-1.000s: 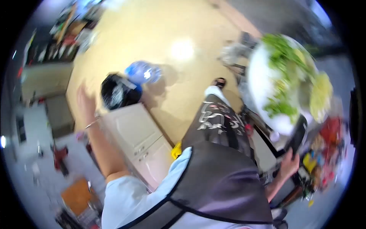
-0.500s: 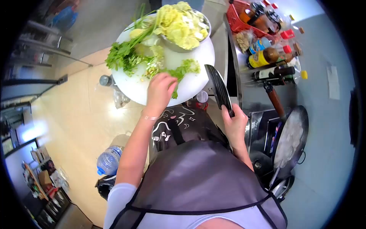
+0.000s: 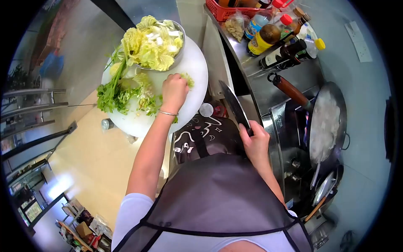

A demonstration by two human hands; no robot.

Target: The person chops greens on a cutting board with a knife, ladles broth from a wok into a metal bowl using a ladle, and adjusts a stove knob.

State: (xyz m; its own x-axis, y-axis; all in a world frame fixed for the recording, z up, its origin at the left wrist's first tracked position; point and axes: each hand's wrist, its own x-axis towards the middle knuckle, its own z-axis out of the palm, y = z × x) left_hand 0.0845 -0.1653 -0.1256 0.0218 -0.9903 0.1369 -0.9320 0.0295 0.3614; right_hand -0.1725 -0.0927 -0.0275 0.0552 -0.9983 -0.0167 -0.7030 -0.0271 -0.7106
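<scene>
A round white cutting board [image 3: 195,63] carries a metal bowl [image 3: 181,48] heaped with cut napa cabbage [image 3: 153,44], some leafy celery [image 3: 112,98] and chopped greens [image 3: 187,80]. My left hand [image 3: 174,91] is down on the board with its fingers curled in over the chopped greens; the fingertips are partly hidden. Off the board to the right, my right hand [image 3: 256,138] grips the handle of a kitchen knife [image 3: 233,103], whose dark blade points up and to the left.
At right, a wok [image 3: 325,126] with steaming pale contents sits on a lit gas stove [image 3: 289,126]. Several sauce bottles [image 3: 264,40] and a red basket [image 3: 224,11] stand on the metal counter [image 3: 256,71]. A lidded pan [image 3: 325,187] is near the stove's front.
The view has swung, so the board sits further left. My left hand has moved across the greens toward the board's right side. The knife stays in my right hand beside the board.
</scene>
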